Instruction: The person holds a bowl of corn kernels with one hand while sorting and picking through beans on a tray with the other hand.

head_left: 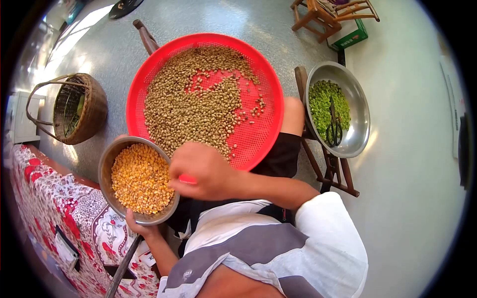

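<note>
My left hand (140,224) grips the near rim of a steel bowl (103,171), with the thumb over the edge. Yellow corn kernels (140,178) fill much of the bowl. Over the bowl's right edge is my right hand (203,170), its fingers curled closed and slightly blurred; what they hold, if anything, is hidden. A small red patch shows between its thumb and fingers. Just beyond, a round red mesh sieve (261,141) carries a broad layer of brownish beans or seeds (191,116), with bare mesh showing on the right.
At right, a metal basin (361,116) with chopped greens (325,107) and black scissors (334,129) rests on a wooden stool (343,186). A wicker basket (94,102) stands left, beyond a floral-covered surface (54,198). A wooden chair (318,17) and green box (354,35) are at the back.
</note>
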`<state>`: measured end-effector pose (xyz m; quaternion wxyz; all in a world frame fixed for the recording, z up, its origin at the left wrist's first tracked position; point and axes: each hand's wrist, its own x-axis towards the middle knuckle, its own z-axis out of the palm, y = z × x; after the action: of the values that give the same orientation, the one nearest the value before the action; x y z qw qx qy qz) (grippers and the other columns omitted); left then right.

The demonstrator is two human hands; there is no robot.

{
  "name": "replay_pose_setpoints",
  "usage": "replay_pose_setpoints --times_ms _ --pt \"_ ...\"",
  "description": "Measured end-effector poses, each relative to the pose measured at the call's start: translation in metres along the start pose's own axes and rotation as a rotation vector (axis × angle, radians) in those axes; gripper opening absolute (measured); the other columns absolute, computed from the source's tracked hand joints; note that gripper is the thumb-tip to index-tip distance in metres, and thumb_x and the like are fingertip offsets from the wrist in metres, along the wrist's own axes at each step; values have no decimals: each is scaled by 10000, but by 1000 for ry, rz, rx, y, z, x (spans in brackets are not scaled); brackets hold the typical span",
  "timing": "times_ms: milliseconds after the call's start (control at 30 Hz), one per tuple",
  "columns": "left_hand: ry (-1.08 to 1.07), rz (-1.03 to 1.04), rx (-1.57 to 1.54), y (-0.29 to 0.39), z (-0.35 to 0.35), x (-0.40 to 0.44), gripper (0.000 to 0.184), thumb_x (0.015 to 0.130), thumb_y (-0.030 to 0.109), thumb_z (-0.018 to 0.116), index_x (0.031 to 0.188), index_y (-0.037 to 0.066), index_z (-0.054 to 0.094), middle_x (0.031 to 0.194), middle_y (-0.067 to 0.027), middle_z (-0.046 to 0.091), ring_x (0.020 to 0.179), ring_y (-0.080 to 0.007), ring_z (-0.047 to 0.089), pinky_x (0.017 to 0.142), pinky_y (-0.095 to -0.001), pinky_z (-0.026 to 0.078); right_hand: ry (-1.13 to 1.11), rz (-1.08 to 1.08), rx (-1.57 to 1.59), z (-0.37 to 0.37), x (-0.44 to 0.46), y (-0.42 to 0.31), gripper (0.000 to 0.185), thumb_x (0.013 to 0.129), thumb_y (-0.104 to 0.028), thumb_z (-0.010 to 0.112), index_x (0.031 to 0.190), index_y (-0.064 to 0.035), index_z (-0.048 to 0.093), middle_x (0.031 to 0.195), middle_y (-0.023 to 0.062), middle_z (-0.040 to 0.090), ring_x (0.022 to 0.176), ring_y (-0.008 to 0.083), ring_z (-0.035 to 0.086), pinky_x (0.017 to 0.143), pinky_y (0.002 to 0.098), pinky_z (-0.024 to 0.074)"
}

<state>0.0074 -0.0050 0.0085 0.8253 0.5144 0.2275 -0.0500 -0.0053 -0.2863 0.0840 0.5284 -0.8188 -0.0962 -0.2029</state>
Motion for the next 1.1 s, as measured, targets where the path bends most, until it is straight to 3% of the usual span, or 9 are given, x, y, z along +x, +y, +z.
replay_pose_setpoints --times_ms 100,200,233,300,367,467,633,1067,1100 --pt "10 -43 -33 3 2 -2 705 851 371 464 1426 -23 362 1413 -208 443 1281 -346 471 1071 -471 402 -219 -124 -149 16 13 -5 166 736 -99 754 866 -99 652 901 59 641 874 268 616 760 397 494" --pt "27 -2 -6 -1 -3 -1 711 849 381 462 1428 -18 365 1409 -210 449 1277 -352 475 1066 -477 407 -60 -142 -84 10 15 21 192 752 -60 721 930 -116 678 940 56 648 913 258 619 773 388 505" --pt "47 17 -5 0 8 -5 715 847 385 458 1431 -18 365 1409 -209 452 1277 -356 476 1064 -484 409 -14 -116 -36 4 11 36 189 806 -25 677 973 -111 687 959 60 652 930 273 624 790 382 517" --pt "31 2 -38 0 7 -5 716 846 384 457 1432 -18 365 1408 -207 454 1277 -356 477 1063 -485 410 73 209 108 -15 1 68 149 847 -23 657 979 -83 689 931 79 661 920 295 635 801 373 526" --pt "13 -32 -68 2 8 -5 719 843 382 457 1438 -10 359 1415 -201 447 1282 -352 472 1065 -483 410 59 287 -211 -47 -7 105 121 879 -54 652 992 -66 692 897 105 670 907 315 646 802 380 528" --pt "22 -32 -56 4 9 -6 721 843 383 458 1445 3 350 1427 -197 431 1287 -346 465 1066 -478 409 -67 194 -980 -116 -22 160 89 781 -78 617 817 -116 689 780 94 614 810 275 622 724 428 498" --pt "1 -23 -68 0 1 -3 708 853 364 456 1447 -6 347 1427 -201 434 1286 -345 472 1069 -473 409 -181 106 -1387 -182 -28 185 72 740 -123 621 717 -139 688 780 22 600 875 217 575 828 371 439" --pt "-4 1 -25 -1 -3 1 708 854 356 457 1444 -16 336 1425 -207 426 1293 -345 458 1078 -464 394 -274 62 -1412 -160 -21 190 104 786 -127 627 693 -125 673 815 23 631 848 208 586 827 368 442" --pt "1 8 -31 -1 -4 2 708 854 356 457 1444 -16 336 1425 -207 426 1293 -345 458 1078 -464 394 -123 334 -934 -150 -13 173 105 845 -127 625 754 -101 671 852 32 649 821 199 607 781 355 472"
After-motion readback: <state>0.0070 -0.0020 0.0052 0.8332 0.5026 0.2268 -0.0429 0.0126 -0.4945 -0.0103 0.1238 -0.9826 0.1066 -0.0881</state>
